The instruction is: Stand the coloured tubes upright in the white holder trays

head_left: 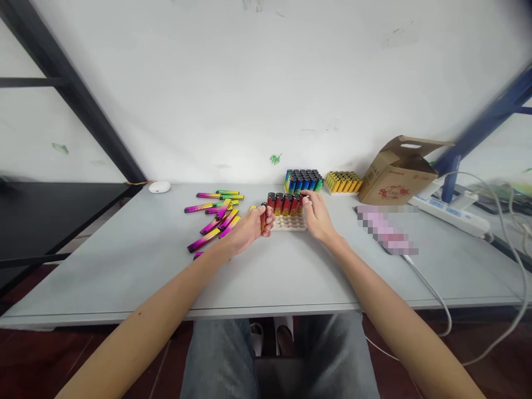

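Note:
My left hand is closed around a shiny lighter, held upright at the left side of a pale rack with holes. A back row of red-and-gold lighters stands in that rack, their dark tops up. My right hand is at the rack's right end, thumb and fingers apart, beside the last lighter in the row; whether it touches that lighter I cannot tell. Loose purple-and-yellow lighters lie scattered left of my left hand. The rack's front holes show bare.
Behind the rack stand a block of blue-green lighters and a tray of yellow ones. An open cardboard box, a power strip and a blurred pink phone-like item with a white cable lie right. A white case sits back left.

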Motion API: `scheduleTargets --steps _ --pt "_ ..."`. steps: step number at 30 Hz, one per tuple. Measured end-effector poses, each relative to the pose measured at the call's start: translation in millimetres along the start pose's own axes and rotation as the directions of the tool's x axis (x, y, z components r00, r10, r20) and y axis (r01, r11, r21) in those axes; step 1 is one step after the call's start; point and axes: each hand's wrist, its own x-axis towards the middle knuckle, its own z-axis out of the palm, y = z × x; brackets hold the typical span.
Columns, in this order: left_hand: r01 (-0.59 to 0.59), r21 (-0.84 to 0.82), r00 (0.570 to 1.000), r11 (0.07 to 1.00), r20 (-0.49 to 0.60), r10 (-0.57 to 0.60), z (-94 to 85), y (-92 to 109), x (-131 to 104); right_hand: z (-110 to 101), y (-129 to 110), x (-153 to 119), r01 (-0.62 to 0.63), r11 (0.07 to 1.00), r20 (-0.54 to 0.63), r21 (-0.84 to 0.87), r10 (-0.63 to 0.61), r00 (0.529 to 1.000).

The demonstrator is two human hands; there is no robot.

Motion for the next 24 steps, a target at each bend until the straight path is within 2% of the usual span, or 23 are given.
scheduleTargets --steps 6,13,24 --pt "0.013 -0.04 1.0 0.999 -0.006 -0.014 4.0 -0.9 -1.3 0.8 0.1 0.2 0.013 1.0 -0.004 0.003 -0.013 1.0" --pt "-0.011 -0.056 1.0 0.998 0.002 0.011 -0.2 -2.3 0.2 0.4 -1.1 -0.1 0.004 1.0 0.001 0.006 -0.004 1.0" --pt "0.029 -0.045 0.999 0.999 -0.021 -0.03 1.9 -4.7 1.4 1.7 0.8 -0.3 -0.022 1.0 0.02 0.018 0.022 1.0"
